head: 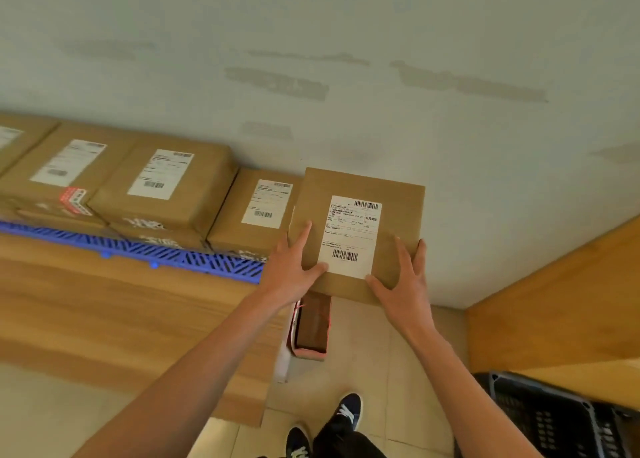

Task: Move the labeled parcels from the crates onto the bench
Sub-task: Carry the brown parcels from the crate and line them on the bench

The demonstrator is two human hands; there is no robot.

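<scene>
Parcel (360, 215): brown cardboard box, white label (350, 236) with barcodes facing up. It was held at the right end of the row, its left edge overlapping the next box (256, 208), its near part out past the bench (104, 312) end and over the floor. Whether its far edge rested on anything could not be told.

Left hand (289, 267): on the parcel's near left corner, fingers spread and fairly straight over the top face, thumb lying along the label's lower edge. Held the parcel.

Right hand (403, 284): on the near right corner, thumb on the top face beside the label, fingers curled round the right edge. Gripped the parcel.

Row of boxes: at least four more labelled brown boxes lay side by side along the wall (346, 59), labels up; two at left (69, 167) (162, 180) stood on lower boxes. One bore a red and white sticker (72, 198).

Blue grid (145, 250): plastic lattice strip under the row's near edge, on the wooden bench.

Floor: pale tiles. A small open carton (311, 326), pink-edged with dark contents, lay under the parcel. Two dark shoes (346, 409) with white marks stood below it.

Black crate (554, 419): at lower right, partly under a wooden panel (554, 302).
</scene>
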